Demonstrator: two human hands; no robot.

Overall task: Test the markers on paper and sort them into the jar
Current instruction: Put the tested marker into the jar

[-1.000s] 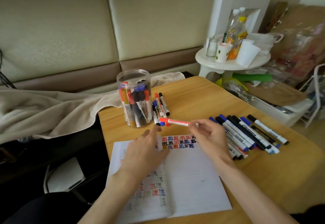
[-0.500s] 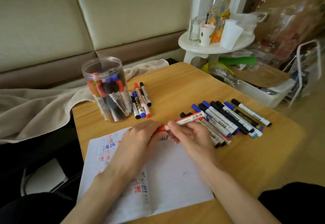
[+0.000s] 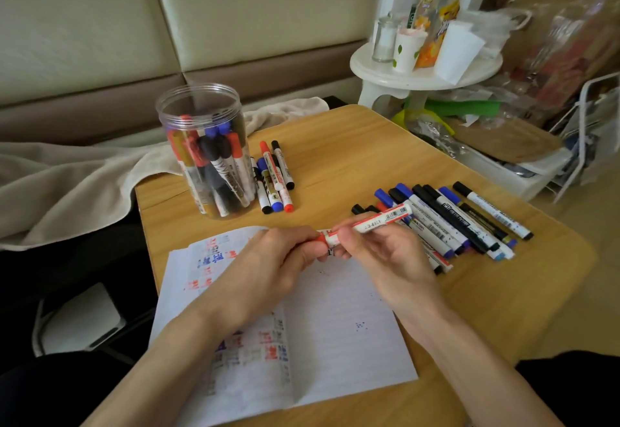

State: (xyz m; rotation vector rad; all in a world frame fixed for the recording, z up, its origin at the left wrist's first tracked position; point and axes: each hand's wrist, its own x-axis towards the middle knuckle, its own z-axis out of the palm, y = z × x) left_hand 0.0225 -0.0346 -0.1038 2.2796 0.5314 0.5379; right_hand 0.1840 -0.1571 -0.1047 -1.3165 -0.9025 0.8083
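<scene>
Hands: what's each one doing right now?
Left hand: closed on the red marker's cap end.
Right hand: closed on the marker's barrel.

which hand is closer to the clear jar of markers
Left. The left hand sits over the paper, in front of and slightly right of the jar. The right hand is farther right, beside the row of loose markers. Both grip the red marker.
</scene>
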